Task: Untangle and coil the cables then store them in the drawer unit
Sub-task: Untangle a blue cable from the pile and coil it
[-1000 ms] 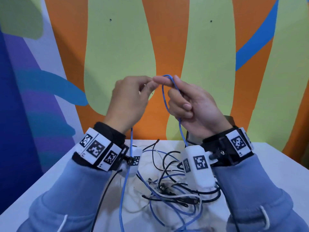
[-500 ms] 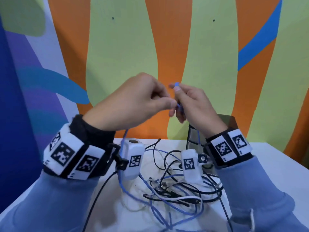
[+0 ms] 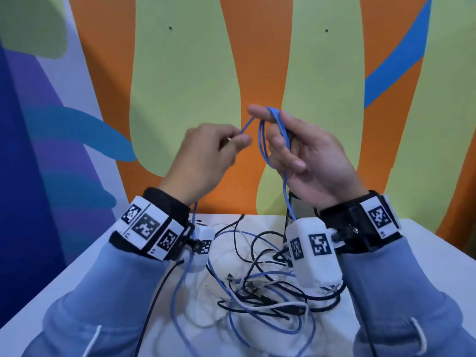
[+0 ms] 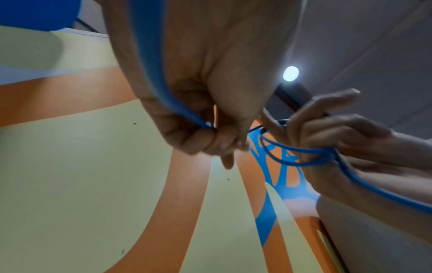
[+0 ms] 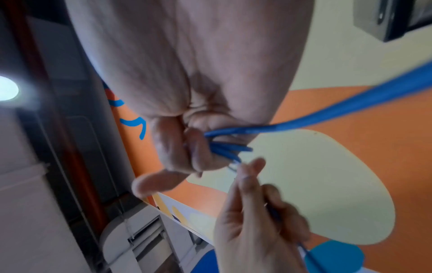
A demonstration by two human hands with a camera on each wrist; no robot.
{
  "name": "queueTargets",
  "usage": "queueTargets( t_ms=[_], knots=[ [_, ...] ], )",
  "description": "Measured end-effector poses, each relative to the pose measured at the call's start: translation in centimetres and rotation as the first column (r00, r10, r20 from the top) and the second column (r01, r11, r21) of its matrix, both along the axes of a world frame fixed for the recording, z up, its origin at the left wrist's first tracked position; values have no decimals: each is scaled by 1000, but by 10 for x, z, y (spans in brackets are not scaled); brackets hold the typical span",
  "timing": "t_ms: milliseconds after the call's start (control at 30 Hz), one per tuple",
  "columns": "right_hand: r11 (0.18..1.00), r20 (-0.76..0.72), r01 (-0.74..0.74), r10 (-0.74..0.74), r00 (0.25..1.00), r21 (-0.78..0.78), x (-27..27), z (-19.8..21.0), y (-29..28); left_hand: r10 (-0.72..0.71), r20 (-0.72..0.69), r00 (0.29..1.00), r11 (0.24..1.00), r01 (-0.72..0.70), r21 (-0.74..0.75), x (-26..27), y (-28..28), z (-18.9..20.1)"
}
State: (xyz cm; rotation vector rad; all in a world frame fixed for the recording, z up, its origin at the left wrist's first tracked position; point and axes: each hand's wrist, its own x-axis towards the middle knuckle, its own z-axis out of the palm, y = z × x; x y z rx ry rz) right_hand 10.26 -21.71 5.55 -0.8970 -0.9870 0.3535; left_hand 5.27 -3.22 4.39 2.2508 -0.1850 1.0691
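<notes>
A person winds a blue cable [image 3: 262, 140] into loops above a white table [image 3: 425, 253], both hands raised in front of a painted wall [image 3: 180, 86]. The right hand [image 3: 309, 161] carries a few finished turns, which hang over its index finger and are held in place by the curled fingers; the wrist view shows the strands bunched against the palm. The left hand [image 3: 206, 155] pinches the next stretch of the same cable between thumb and fingertips, just beside the right hand, and the free length drops past the left wrist toward the table. Below, a tangle of cables [image 3: 265, 287], black, white and blue, lies in a heap between the forearms, and the blue line runs down into it. By the look of it the job is at an early stage: one cable is only partly coiled, the rest of the heap remains unsorted, and nothing has been put away. No drawer unit can be made out clearly in these views.
</notes>
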Motion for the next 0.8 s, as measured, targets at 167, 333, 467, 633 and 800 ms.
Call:
queueTargets(
  t_ms=[167,333,467,633,800],
  knots=[
    [970,-90,74,-54,994,233,6,-3,6,-161,-361,918,976,202,77,0,-21,-5],
    [920,-10,313,-320,947,235,18,-7,12,-147,-489,860,943,271,193,-19,-31,2],
    [824,260,565,-557,789,50,19,-13,14,-125,-404,906,943,234,235,-34,-28,15],
    [778,433,553,-406,804,-297,21,-18,10,-113,-119,986,971,135,197,-37,-4,24],
    [890,281,272,-173,944,-365,15,-16,7,-132,176,976,969,89,231,-28,8,18]
  ],
)
